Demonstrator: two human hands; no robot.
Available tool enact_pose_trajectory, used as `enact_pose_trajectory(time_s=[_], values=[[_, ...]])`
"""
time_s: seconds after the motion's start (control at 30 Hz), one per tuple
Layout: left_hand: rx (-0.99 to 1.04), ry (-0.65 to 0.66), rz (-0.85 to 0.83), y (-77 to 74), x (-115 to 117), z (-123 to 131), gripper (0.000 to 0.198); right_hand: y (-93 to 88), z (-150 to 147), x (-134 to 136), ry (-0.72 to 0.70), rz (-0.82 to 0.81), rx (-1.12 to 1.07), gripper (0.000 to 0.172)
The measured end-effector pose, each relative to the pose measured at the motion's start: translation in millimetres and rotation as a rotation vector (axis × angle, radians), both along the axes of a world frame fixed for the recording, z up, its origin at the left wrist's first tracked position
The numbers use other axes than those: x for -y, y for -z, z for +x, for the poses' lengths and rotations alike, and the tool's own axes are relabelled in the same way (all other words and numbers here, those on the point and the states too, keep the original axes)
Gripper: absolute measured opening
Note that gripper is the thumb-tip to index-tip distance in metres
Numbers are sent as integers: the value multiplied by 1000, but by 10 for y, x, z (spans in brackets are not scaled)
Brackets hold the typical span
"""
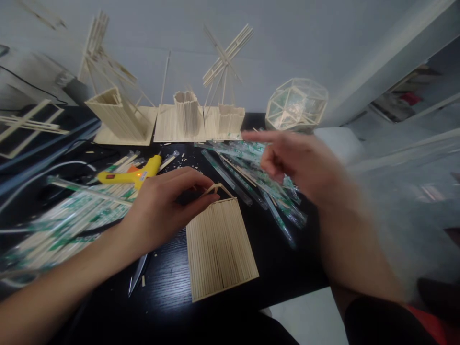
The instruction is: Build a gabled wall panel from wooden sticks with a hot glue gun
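My left hand [172, 196] pinches a small angled piece of wooden sticks [226, 190] between thumb and fingers. That piece stands at the far edge of a flat panel of wooden sticks laid side by side [221, 244], which rests on the black table. To the right, my right hand [287, 153] hangs over a pile of chopsticks in clear and green wrappers [247, 165]. Its index finger is stretched out to the left and the others are curled. It is smeared by motion, and I see nothing held in it.
A yellow glue gun [138, 175] with an orange light lies left, beside wrapped chopsticks [86, 211]. Scissors [138, 273] lie partly under my left arm. Stick-built models [187, 115] stand along the wall, with a many-sided stick frame [296, 105] at the back right.
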State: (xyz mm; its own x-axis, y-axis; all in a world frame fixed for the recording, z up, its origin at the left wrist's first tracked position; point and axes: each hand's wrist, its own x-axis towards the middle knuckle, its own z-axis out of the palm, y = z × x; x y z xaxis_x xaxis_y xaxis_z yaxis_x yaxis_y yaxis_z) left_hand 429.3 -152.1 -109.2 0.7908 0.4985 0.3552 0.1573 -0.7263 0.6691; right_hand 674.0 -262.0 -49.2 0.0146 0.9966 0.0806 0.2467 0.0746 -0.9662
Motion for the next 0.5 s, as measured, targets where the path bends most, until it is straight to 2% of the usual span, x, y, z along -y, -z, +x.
enact_pose_trajectory(time_s=[0.03, 0.1, 0.17, 0.23, 0.3, 0.4, 0.5], values=[[0, -1, 4, 1, -3, 2, 6, 23, -17, -1, 18, -49, 117, 45], [6, -3, 3, 7, -10, 5, 6, 49, -16, 19, -207, -192, 185, 52], [9, -4, -3, 14, -15, 4, 6, 47, 22, 48, -508, -222, 50, 59], [14, 0, -4, 19, -16, -1, 6, 37, 73, 58, -655, -90, -156, 55], [15, 4, -8, 19, -15, -6, 6, 36, 117, 36, -616, 74, -312, 49], [18, -3, -6, 8, -14, -13, 4, 67, 153, -36, -327, 197, -390, 47], [14, -10, 7, -30, -23, -30, 6, 130, 147, -96, -72, 266, -368, 44]])
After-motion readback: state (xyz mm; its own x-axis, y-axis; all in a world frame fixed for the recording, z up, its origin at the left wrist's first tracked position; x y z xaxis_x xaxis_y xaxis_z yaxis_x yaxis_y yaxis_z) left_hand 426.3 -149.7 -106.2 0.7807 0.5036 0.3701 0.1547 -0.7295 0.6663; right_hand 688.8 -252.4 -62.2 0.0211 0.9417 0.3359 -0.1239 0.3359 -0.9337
